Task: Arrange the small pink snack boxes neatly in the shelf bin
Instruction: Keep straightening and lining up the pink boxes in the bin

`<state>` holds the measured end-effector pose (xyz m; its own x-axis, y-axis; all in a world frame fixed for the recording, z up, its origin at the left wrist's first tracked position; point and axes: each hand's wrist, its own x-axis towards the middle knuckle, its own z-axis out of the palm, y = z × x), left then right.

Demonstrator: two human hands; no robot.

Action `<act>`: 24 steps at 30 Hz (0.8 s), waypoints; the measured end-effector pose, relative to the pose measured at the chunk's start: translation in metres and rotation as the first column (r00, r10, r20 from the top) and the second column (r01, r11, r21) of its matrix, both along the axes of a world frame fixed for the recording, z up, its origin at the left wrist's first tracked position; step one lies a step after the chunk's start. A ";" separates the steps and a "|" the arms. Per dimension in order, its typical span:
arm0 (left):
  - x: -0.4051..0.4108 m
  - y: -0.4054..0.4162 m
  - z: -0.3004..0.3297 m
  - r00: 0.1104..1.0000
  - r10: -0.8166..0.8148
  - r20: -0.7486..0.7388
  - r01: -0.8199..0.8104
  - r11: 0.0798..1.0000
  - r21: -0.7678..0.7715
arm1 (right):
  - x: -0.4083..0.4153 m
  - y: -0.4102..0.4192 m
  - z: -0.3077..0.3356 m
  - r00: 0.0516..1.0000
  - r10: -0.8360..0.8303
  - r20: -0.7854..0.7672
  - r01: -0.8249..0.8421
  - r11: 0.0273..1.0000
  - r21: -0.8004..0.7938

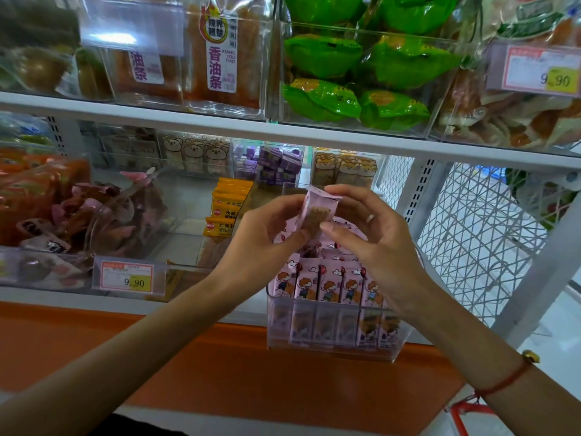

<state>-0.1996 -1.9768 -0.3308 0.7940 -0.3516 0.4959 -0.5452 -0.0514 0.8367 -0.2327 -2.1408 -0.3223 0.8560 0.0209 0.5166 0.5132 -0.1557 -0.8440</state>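
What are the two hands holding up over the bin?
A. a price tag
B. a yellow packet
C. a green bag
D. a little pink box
D: both the left hand and the right hand pinch one little pink box above the clear bin, where more pink boxes stand in a row.

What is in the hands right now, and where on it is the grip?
One pink snack box, above the bin. The left hand pinches its lower left side; the right hand pinches its top and lower right edge.

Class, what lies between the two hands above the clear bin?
In the head view, one pink snack box, pinched between left hand and right hand.
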 end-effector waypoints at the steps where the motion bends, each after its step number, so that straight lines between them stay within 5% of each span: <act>1: 0.000 0.000 0.000 1.000 0.003 -0.001 -0.003 1.000 0.002 | -0.001 0.001 0.000 1.000 -0.013 0.023 0.014 1.000 -0.024; 10: -0.001 -0.002 -0.002 0.996 -0.069 -0.051 0.070 0.997 0.015 | -0.002 0.005 0.002 0.984 -0.106 0.142 0.121 0.988 -0.097; 18: 0.003 0.002 0.000 0.970 -0.018 -0.244 -0.024 0.986 -0.166 | 0.000 0.000 -0.003 0.998 -0.066 -0.013 0.062 0.979 -0.196; 24: 0.001 0.002 0.003 0.959 0.037 -0.281 -0.094 0.977 -0.194 | 0.003 0.001 -0.008 0.997 -0.061 -0.049 0.056 0.993 -0.101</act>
